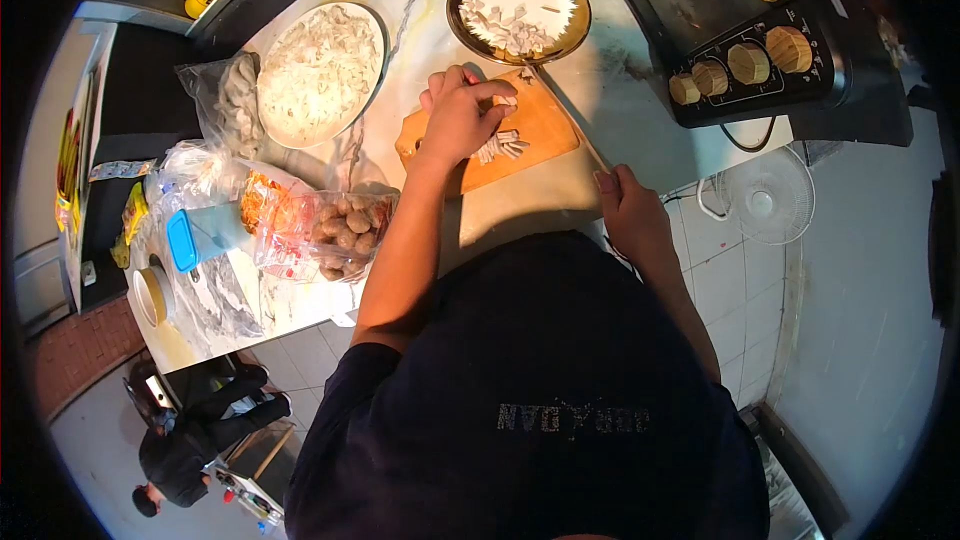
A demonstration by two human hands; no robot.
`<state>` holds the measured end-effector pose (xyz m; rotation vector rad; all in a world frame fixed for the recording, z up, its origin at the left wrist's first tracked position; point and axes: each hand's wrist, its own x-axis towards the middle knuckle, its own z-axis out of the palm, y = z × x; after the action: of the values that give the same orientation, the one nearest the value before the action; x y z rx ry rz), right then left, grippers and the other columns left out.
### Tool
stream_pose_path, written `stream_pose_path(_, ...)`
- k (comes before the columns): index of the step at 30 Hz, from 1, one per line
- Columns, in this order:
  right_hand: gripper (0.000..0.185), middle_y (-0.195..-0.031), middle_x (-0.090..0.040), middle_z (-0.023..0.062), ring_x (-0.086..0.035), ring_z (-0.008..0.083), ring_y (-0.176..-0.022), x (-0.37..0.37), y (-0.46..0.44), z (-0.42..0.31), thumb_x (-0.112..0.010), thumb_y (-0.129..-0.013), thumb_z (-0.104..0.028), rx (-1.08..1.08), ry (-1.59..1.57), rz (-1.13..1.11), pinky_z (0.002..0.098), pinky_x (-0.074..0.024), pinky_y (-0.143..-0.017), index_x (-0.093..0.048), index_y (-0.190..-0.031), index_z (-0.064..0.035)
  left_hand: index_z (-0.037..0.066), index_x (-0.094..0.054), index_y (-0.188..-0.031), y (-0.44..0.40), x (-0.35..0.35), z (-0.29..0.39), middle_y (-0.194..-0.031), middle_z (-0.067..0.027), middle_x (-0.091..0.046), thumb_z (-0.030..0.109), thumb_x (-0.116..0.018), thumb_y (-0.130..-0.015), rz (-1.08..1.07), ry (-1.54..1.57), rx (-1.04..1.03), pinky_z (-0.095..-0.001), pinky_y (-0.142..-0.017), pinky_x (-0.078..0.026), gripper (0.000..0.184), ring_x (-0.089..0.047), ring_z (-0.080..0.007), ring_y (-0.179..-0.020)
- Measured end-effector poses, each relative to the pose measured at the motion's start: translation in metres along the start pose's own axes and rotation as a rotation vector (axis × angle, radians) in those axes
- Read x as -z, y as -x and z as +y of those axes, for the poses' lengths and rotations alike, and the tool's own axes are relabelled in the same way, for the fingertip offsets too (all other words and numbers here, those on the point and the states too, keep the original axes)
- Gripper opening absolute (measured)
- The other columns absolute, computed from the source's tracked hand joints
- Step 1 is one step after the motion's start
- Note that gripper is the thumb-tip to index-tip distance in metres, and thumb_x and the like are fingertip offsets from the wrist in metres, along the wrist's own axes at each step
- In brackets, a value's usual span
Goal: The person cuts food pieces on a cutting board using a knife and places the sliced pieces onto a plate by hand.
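At the front edge of the white marbled bench [520,210], the right hand [636,217] has its fingers curled round a long thin knife [573,120]. Pale cut strips [502,146] lie on the orange-brown wooden cutting board [548,136], where the left hand [462,118] bends its fingers, though whether they pinch anything I cannot tell. Beyond the board's far edge, a dark-rimmed round plate [577,28] carries white chopped pieces [515,10].

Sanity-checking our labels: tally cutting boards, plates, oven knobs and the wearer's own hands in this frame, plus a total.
Cutting board: 1
Plates: 2 (white plate, brown plate)
Oven knobs: 4
Wearer's hands: 2 (left hand, right hand)
Total: 9
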<state>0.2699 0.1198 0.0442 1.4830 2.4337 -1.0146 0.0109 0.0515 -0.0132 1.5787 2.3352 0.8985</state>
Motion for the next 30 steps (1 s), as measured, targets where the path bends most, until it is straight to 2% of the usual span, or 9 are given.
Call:
stream_pose_path(9,0.041,-0.083,-0.068,0.0224,-0.064,0.0473,-0.084,0.000,-0.001,0.005,-0.041,-0.102,-0.045,-0.029,-0.017,-0.004,0.0576,-0.0487,-0.072,-0.054,-0.100,-0.0064,0.021,-0.071,-0.091,-0.007,-0.002,-0.002,-0.104,-0.0039,-0.053,0.032,-0.078,-0.079,-0.020,-0.061,-0.037,-0.0428,-0.088,-0.031,0.017,-0.043,-0.0282,-0.107)
stream_pose_path(15,0.043,-0.084,-0.068,0.0228,-0.064,0.0471,-0.085,0.001,-0.002,0.006,-0.040,-0.102,-0.046,-0.037,-0.043,-0.013,0.0565,-0.0490,-0.073,-0.055,-0.101,-0.0061,0.015,-0.070,-0.088,-0.009,-0.003,-0.006,-0.106,-0.0059,-0.053,0.032,-0.078,-0.077,-0.056,-0.003,0.004,-0.0428,-0.091,-0.032,0.022,-0.044,-0.0299,-0.108)
stream_pose_path(18,0.043,-0.083,-0.068,0.0230,-0.064,0.0473,-0.086,0.003,-0.002,0.008,-0.041,-0.102,-0.046,-0.054,-0.040,-0.001,0.0563,-0.0488,-0.073,-0.055,-0.100,-0.0062,0.012,-0.069,-0.087,-0.016,-0.003,-0.007,-0.105,-0.0076,-0.055,0.031,-0.079,-0.076,-0.002,0.028,-0.022,-0.0422,-0.092,-0.034,0.024,-0.045,-0.0307,-0.107)
stream_pose_path(20,0.042,-0.082,-0.068,0.0231,-0.064,0.0479,-0.085,0.005,-0.001,0.009,-0.042,-0.102,-0.046,-0.046,-0.067,0.016,0.0565,-0.0485,-0.073,-0.055,-0.100,-0.0062,0.011,-0.069,-0.086,-0.027,0.001,-0.006,-0.105,-0.0097,-0.056,0.030,-0.080,-0.075,0.123,0.051,-0.008,-0.0412,-0.093,-0.037,0.024,-0.047,-0.0315,-0.106)
stream_pose_path(21,0.042,-0.082,-0.068,0.0231,-0.064,0.0479,-0.085,0.006,-0.001,0.010,-0.042,-0.102,-0.046,-0.049,-0.066,0.018,0.0565,-0.0485,-0.073,-0.055,-0.100,-0.0062,0.013,-0.071,-0.087,-0.035,0.002,-0.008,-0.105,-0.0101,-0.054,0.032,-0.081,-0.075,0.183,0.056,-0.024,-0.0412,-0.092,-0.033,0.024,-0.044,-0.0312,-0.107)
stream_pose_path(24,0.042,-0.081,-0.067,0.0231,-0.063,0.0486,-0.084,0.006,-0.001,0.012,-0.042,-0.102,-0.046,-0.031,-0.090,0.034,0.0566,-0.0485,-0.072,-0.055,-0.099,-0.0060,0.013,-0.072,-0.089,-0.069,0.012,-0.021,-0.108,-0.0116,-0.055,0.037,-0.083,-0.074,0.252,0.036,-0.028,-0.0407,-0.095,-0.033,0.031,-0.043,-0.0313,-0.109)
stream_pose_path(25,0.042,-0.081,-0.067,0.0231,-0.063,0.0486,-0.084,0.006,-0.002,0.013,-0.042,-0.102,-0.046,-0.025,-0.100,0.036,0.0566,-0.0485,-0.072,-0.055,-0.099,-0.0059,0.013,-0.075,-0.097,-0.074,0.023,-0.013,-0.106,-0.0111,-0.060,0.038,-0.084,-0.073,0.317,-0.083,-0.059,-0.0399,-0.095,-0.040,0.036,-0.050,-0.0314,-0.105)
stream_pose_path(30,0.042,-0.081,-0.067,0.0230,-0.064,0.0482,-0.084,0.002,-0.006,0.013,-0.041,-0.102,-0.046,-0.005,-0.087,0.017,0.0562,-0.0486,-0.072,-0.056,-0.100,-0.0057,0.020,-0.076,-0.099,-0.072,0.047,-0.008,-0.112,-0.0081,-0.061,0.040,-0.084,-0.073,0.224,-0.077,-0.106,-0.0415,-0.099,-0.039,0.034,-0.050,-0.0324,-0.111)
